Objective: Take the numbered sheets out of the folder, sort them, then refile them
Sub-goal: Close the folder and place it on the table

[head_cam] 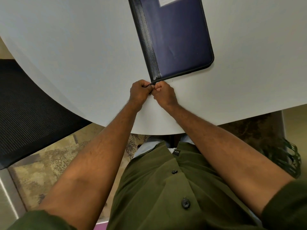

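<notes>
One folder [179,39], navy with a black spine strip along its left edge, lies flat and closed on our white worktop [83,55], tilted so its near-left corner points toward us; its far end runs out of view at the top. A pale label [171,1] sits on the cover near that far end. No sheets show outside it.

Our left hand [140,92] and right hand [163,94] meet at that near-left corner, both with fingers curled, pinching a small dark piece, seemingly the zip end, at the corner; the piece itself is mostly hidden between the fingertips. Both forearms are bare, olive sleeves rolled up.

Beyond: a black mesh chair [25,105] to the left beside the worktop's curved edge, patterned carpet [49,160] below, our olive buttoned shirt [162,188] in the foreground.
</notes>
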### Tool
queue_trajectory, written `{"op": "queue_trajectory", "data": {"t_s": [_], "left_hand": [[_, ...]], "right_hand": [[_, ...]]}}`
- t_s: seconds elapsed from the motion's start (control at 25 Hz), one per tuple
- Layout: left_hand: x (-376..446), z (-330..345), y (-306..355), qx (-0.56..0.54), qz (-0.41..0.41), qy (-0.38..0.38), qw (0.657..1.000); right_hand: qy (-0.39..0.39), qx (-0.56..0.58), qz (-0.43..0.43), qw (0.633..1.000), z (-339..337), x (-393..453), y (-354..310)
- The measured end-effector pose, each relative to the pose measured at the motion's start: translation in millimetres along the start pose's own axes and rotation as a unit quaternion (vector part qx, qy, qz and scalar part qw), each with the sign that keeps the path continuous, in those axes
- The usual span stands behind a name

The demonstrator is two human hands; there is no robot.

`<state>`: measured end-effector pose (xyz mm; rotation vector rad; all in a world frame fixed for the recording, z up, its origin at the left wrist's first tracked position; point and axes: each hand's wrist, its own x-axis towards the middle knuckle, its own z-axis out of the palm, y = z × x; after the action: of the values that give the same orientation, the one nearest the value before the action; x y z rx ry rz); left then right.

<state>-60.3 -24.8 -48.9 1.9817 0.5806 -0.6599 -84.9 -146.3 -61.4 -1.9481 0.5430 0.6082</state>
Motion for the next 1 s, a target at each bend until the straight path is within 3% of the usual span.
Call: {"op": "queue_trajectory", "data": {"t_s": [0.16,0.32,0.6,1.0], "left_hand": [[0.6,-2.5,-2.7,0.001,0.012,0.004,1.0],[4.5,-4.2,-9.5,0.048,0.053,0.006,0.997],[12.4,-1.0,-2.2,0.182,0.117,-0.007,0.976],[10.7,-1.4,1.1,0.185,0.115,0.026,0.976]], "right_hand": [[0.029,-0.098,-0.054,0.993,1.0,-4.9,6.6],[0.031,-0.126,-0.063,0.99,-1.9,-1.0,12.5],[0.098,-0.106,-0.036,0.989,-12.0,9.8,14.1],[0.222,-0.042,0.003,0.974,-41.0,14.3,22.7]]}}
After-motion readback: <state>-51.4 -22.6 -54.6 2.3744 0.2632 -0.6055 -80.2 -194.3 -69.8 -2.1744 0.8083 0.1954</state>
